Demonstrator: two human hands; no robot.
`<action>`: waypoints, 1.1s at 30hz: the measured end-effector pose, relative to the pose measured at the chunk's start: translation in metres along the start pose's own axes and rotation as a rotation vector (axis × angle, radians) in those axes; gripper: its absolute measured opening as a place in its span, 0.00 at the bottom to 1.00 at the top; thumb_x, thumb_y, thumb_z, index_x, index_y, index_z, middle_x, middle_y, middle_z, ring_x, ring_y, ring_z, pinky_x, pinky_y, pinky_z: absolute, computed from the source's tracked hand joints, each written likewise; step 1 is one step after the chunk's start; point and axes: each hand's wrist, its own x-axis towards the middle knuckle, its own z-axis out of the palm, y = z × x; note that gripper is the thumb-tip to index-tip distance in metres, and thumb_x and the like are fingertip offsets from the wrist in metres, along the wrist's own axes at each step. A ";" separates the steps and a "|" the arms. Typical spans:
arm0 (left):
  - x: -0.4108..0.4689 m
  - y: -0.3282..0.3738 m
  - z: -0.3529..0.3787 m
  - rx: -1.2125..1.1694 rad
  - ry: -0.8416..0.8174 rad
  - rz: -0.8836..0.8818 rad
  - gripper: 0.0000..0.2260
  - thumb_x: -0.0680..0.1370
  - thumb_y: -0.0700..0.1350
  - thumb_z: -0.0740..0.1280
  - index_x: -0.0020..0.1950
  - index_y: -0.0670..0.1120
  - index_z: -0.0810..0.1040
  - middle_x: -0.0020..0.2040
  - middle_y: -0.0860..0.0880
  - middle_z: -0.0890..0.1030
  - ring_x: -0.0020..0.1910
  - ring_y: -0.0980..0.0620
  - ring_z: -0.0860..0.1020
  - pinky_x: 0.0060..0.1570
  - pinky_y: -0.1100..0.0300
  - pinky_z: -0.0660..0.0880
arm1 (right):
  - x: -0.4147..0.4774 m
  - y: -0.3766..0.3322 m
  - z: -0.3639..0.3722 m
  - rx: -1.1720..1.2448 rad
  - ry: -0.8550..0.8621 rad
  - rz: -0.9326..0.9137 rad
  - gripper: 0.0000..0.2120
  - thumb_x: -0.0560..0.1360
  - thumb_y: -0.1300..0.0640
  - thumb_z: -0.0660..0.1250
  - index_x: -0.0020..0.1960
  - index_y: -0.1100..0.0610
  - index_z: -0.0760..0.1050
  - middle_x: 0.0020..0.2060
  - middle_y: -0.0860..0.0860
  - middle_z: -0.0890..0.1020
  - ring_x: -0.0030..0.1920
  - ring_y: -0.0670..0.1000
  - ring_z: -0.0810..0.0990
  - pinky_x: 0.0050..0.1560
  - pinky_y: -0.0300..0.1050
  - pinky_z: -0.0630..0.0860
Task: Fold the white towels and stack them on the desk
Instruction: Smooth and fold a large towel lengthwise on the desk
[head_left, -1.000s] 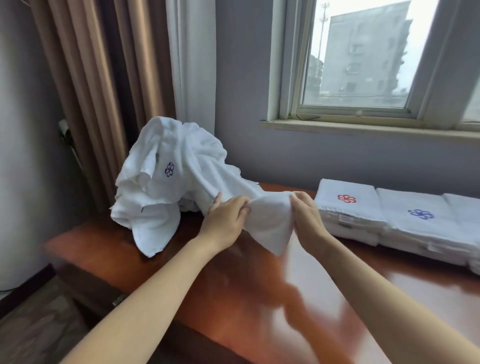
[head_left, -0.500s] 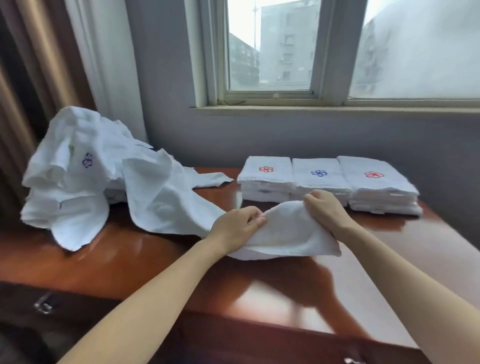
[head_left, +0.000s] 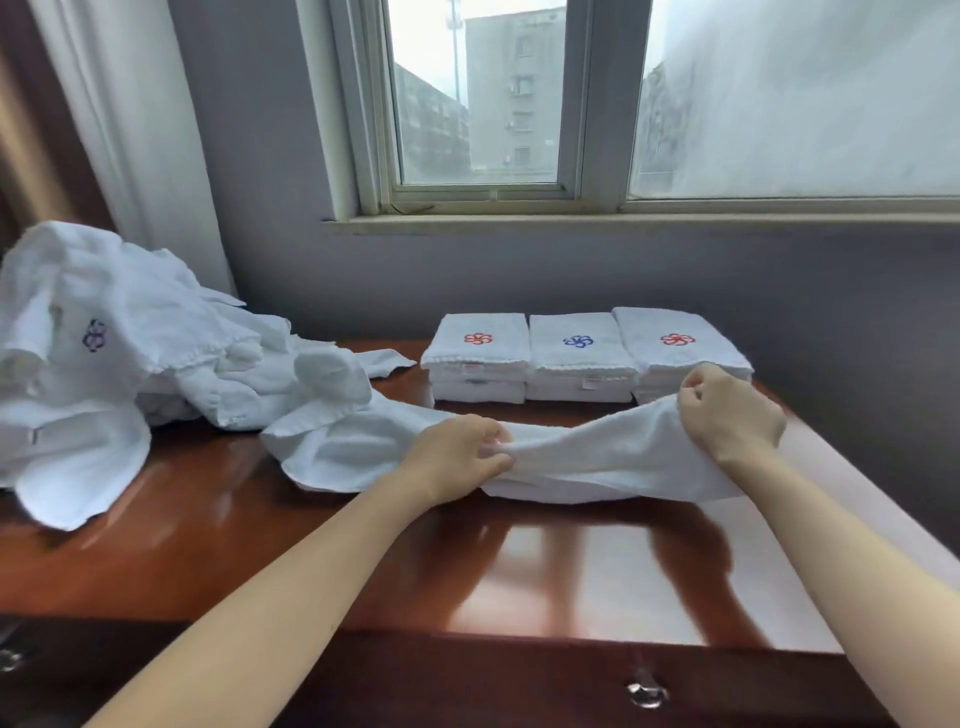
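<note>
1. White terry towel (head_left: 597, 457) hangs stretched across the middle of the counter (head_left: 234, 561), its lower edge resting on the wood.
2. The hands are apart. The left hand (head_left: 457, 457) pinches the towel toward nine o'clock. The right hand (head_left: 732, 415) is fisted round its three o'clock end and sits a little higher.
3. A rumpled heap of towels (head_left: 130, 353) lies at ten o'clock, and loose cloth spreads from the left hand toward it.
4. Three folded stacks (head_left: 576, 358) sit side by side, touching, at twelve o'clock under the window (head_left: 478, 104).
</note>
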 end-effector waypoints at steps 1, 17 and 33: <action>-0.001 -0.006 0.000 0.024 0.001 -0.004 0.11 0.78 0.51 0.66 0.58 0.51 0.80 0.57 0.52 0.81 0.58 0.51 0.76 0.56 0.53 0.74 | 0.001 0.001 -0.002 -0.076 -0.003 -0.017 0.11 0.77 0.56 0.58 0.53 0.50 0.79 0.51 0.57 0.83 0.55 0.60 0.78 0.54 0.50 0.68; -0.007 -0.038 0.004 0.237 0.014 -0.178 0.10 0.82 0.54 0.59 0.49 0.48 0.71 0.56 0.46 0.78 0.65 0.42 0.71 0.63 0.51 0.65 | -0.061 -0.079 0.040 0.194 -0.508 -0.414 0.06 0.79 0.51 0.61 0.51 0.52 0.71 0.45 0.52 0.80 0.48 0.57 0.77 0.47 0.49 0.72; 0.053 0.038 -0.038 0.290 0.163 -0.176 0.12 0.80 0.50 0.61 0.63 0.52 0.72 0.62 0.48 0.76 0.59 0.45 0.74 0.49 0.54 0.69 | 0.000 -0.061 -0.025 -0.005 -0.193 -0.337 0.14 0.76 0.48 0.63 0.60 0.48 0.77 0.54 0.50 0.81 0.57 0.55 0.77 0.50 0.48 0.70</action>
